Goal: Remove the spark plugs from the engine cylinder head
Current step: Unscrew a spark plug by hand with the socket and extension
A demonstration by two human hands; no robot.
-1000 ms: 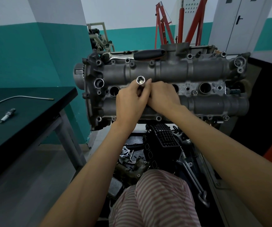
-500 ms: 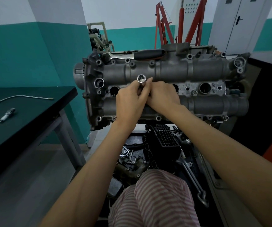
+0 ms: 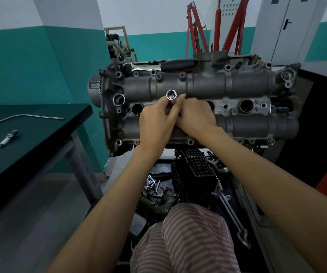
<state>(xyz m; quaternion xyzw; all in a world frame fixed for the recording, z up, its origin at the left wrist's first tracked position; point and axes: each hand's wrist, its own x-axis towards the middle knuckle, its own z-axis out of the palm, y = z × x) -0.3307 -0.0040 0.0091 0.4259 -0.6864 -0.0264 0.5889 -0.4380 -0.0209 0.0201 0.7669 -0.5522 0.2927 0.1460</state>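
**wrenchnoob:** ok so what's lying around the engine here?

**valvecover_dan:** dark tabletop (image 3: 40, 134) on the left, with a loose spark plug (image 3: 8, 138) near its left edge and a thin bent metal rod (image 3: 20, 117) just behind it toward the back edge. A ratchet with a black handle (image 3: 179, 64) lies along the top edge of the cylinder head (image 3: 247, 83). Red engine hoist (image 3: 217, 26) stands behind the head. Below the head there's a pile of parts: a black ribbed plastic cover (image 3: 196, 164), some gaskets, and a long wrench (image 3: 231, 215) off to the right. Striped trouser knee (image 3: 186, 239) at the bottom

**wrenchnoob:** anything blocking the plug wells?

**valvecover_dan:** both hands sit over the middle of the row. One open well (image 3: 137, 109) shows left of them, another (image 3: 246, 105) to the right, and a third peeks out right beside the right hand

**wrenchnoob:** and the hands?

**valvecover_dan:** left hand (image 3: 156, 125) has its fingers curled round a long chrome spark plug socket (image 3: 171, 94), which stands up out of the head near the centre with its open end facing the camera. Right hand (image 3: 196, 115) is pressed against the left, fingertips reaching up to the socket's shaft. Looks like it's pinching it too, but the contact is mostly hidden. Can't see the socket's lower end, so can't tell if a plug's in it
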